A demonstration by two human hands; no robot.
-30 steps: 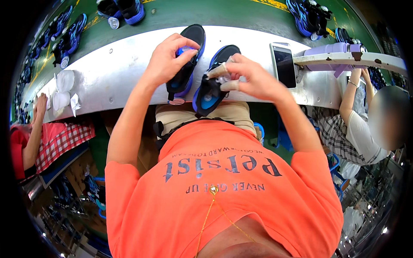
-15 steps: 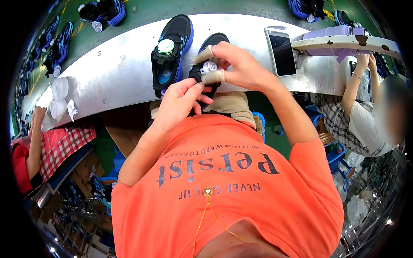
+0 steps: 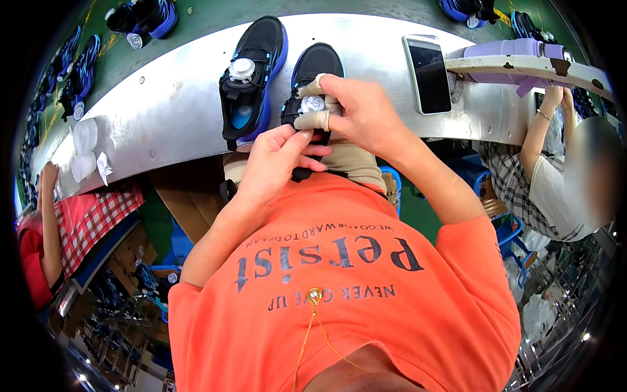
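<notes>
A black sneaker (image 3: 319, 62) with a blue sole lies in front of me, toe pointing away. My right hand (image 3: 359, 114), beige covers on its thumb and forefinger, curls around a round whitish dial (image 3: 312, 104) on that shoe's upper. My left hand (image 3: 277, 153) is closed in a pinch at the shoe's near end, thumb and forefinger meeting beside my right thumb. Whatever it pinches is hidden. To the left rests the matching black sneaker (image 3: 264, 39), with a white round dial (image 3: 241, 69) over its laces and a blue insole showing.
The metal table (image 3: 183, 85) curves across the view. A phone (image 3: 430, 75) lies to the right, near a lilac bottle (image 3: 503, 51) and a chipped white bar (image 3: 522, 65). Clear plastic cups (image 3: 85, 137) stand left. Co-workers sit on both sides; more shoes (image 3: 153, 16) lie beyond the table.
Both sneakers appear slightly farther left and higher in the view. My hands stay at the right-hand shoe, the right fingers still around its dial. The other shoe's dial looks white instead of greenish.
</notes>
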